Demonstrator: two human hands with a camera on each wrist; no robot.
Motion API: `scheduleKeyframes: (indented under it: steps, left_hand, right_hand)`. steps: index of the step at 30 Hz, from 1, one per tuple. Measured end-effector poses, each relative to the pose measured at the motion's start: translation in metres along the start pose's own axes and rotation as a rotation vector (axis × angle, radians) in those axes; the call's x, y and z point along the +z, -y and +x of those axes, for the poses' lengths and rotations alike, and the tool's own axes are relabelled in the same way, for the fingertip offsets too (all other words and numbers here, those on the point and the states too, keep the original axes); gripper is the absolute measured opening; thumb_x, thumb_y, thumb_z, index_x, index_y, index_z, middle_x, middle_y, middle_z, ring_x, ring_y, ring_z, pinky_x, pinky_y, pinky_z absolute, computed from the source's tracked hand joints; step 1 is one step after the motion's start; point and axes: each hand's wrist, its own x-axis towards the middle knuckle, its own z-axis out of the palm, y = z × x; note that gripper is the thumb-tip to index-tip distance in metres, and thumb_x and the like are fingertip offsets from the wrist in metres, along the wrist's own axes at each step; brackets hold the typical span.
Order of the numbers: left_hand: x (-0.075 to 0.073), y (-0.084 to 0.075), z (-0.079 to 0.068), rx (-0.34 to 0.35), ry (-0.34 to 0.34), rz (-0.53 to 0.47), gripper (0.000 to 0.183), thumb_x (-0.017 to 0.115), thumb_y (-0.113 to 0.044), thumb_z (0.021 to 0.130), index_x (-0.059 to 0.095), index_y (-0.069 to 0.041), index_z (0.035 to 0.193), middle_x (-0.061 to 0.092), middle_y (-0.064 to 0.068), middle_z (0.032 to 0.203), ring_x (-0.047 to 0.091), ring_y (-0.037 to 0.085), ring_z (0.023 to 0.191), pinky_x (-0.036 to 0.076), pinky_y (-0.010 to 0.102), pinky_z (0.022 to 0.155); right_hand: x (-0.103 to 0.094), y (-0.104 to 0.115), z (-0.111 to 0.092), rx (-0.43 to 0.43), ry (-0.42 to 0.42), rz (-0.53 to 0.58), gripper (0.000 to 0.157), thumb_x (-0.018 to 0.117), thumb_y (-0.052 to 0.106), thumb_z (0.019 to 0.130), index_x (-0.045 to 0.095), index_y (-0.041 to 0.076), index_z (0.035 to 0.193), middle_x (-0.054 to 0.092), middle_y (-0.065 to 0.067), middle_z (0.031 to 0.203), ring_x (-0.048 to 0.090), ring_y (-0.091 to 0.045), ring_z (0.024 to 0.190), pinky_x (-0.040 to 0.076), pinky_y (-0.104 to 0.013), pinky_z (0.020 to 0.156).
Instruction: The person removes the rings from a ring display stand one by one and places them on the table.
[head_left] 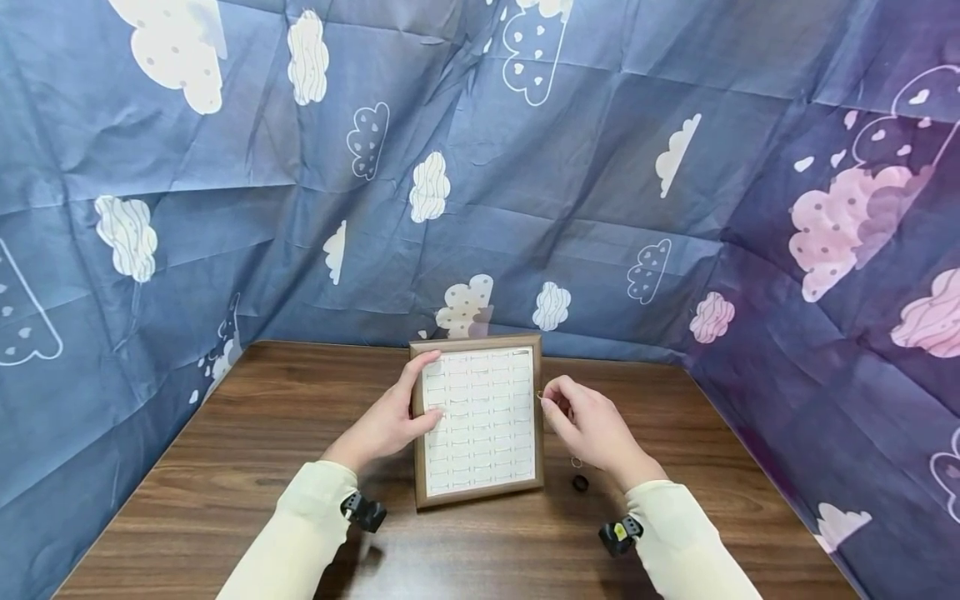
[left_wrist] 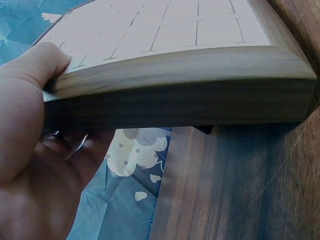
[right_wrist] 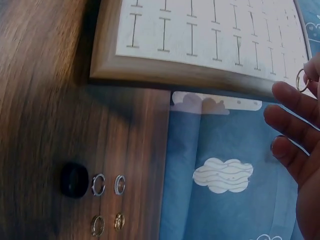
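A ring display board with a brown wooden frame and a white slotted pad stands tilted up on the table. My left hand grips its left side, thumb over the front edge and other fingers behind, as the left wrist view shows. Beside the board's right edge, my right hand pinches a thin gold ring between thumb and index finger. The pad's slots are short lines in rows; a darker mark shows in the top right slot.
On the table, right of the board, lie a black ring, two silver rings and two gold rings. Behind the table hangs a blue cloth with cloud prints.
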Motion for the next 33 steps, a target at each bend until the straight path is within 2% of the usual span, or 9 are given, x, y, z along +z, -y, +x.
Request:
scheduleKeyframes:
  steps: [8, 22, 33]
  left_hand:
    - [0.0, 0.001, -0.001, -0.004, -0.004, -0.001, 0.09, 0.074, -0.007, 0.1, 0.02, -0.03, 0.168, 0.057, 0.017, 0.154, 0.07, 0.022, 0.112, 0.055, 0.041, 0.101]
    - [0.001, 0.001, 0.001, 0.01, 0.002, 0.002, 0.089, 0.074, -0.007, 0.1, 0.02, -0.029, 0.168, 0.059, 0.016, 0.151, 0.07, 0.021, 0.112, 0.054, 0.04, 0.102]
    - [0.001, 0.0, 0.001, -0.001, 0.0, 0.007, 0.09, 0.074, -0.007, 0.1, 0.019, -0.029, 0.168, 0.057, 0.016, 0.153, 0.068, 0.022, 0.115, 0.054, 0.042, 0.104]
  right_hand:
    - [-0.002, -0.011, -0.011, 0.041, 0.019, -0.029, 0.005, 0.066, 0.02, 0.105, 0.065, 0.019, 0.101, 0.058, 0.014, 0.079, 0.053, -0.003, 0.073, 0.045, -0.026, 0.068]
    - [-0.013, -0.042, -0.043, 0.092, 0.04, -0.109, 0.006, 0.066, 0.019, 0.104, 0.065, 0.015, 0.1, 0.053, 0.015, 0.075, 0.047, 0.0, 0.068, 0.04, -0.026, 0.064]
    - [-0.016, -0.055, -0.062, 0.087, 0.075, -0.183, 0.006, 0.069, 0.016, 0.1, 0.065, 0.018, 0.098, 0.053, 0.017, 0.074, 0.046, 0.001, 0.066, 0.041, -0.027, 0.062]
